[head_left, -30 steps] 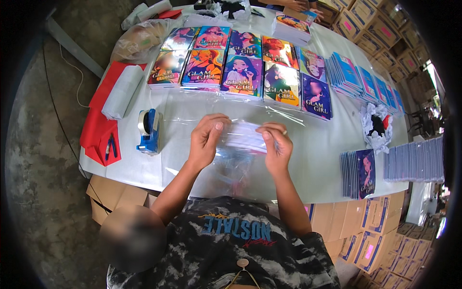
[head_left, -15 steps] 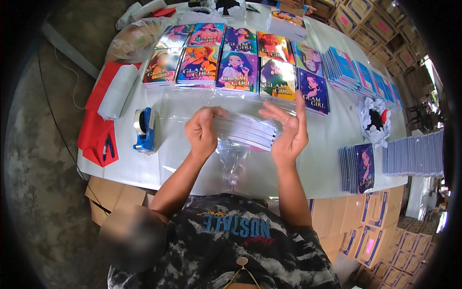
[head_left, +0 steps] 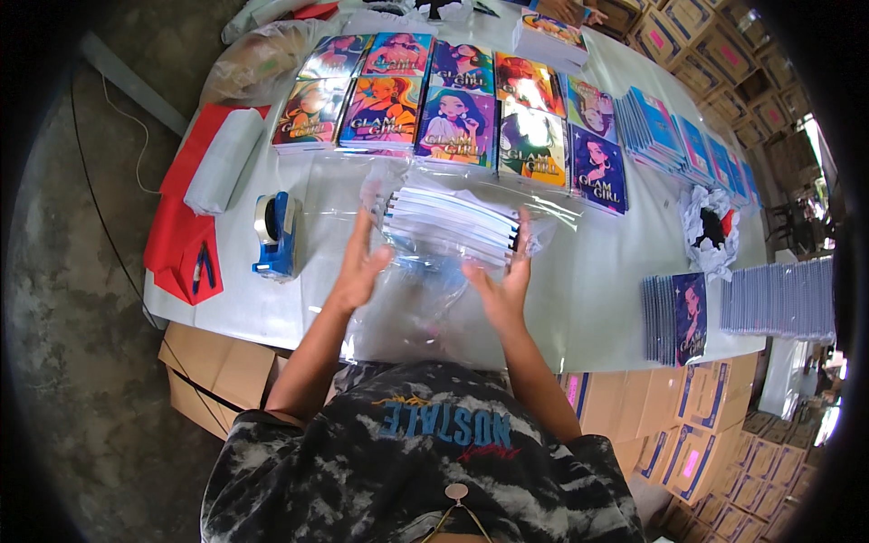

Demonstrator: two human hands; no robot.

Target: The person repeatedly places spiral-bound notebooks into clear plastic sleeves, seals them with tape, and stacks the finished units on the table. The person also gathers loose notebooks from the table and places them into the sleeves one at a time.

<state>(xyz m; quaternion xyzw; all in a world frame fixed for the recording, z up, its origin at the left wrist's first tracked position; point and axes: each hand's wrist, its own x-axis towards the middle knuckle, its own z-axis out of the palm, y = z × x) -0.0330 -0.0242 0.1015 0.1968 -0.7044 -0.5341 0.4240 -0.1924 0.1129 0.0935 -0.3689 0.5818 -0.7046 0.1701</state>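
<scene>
Item: stack of booklets (head_left: 453, 222), placed mid-worktop (head_left: 597, 299) between the hands, white page edges uppermost, wrapped in clear film (head_left: 385, 290).
Left hand (head_left: 360, 267): set wide, thumb apart from fingers, at the stack's left end.
Right hand (head_left: 502, 281): likewise spread, fingers along the right end. Whether weight is borne by either cannot be told.
Risks, as judged: booklets could be slid out of line if the ends are pressed unevenly; slick film could be slipped off or left slack; it could be punctured by hard corners.
Materials: film thin, glossy, creased, bunched at both ends; stack block-like, finely layered; displayed booklets (head_left: 457, 127) rectangular, with shiny printed covers; tape dispenser (head_left: 276, 237) blue, rigid; worktop covering pale, smooth.
</scene>
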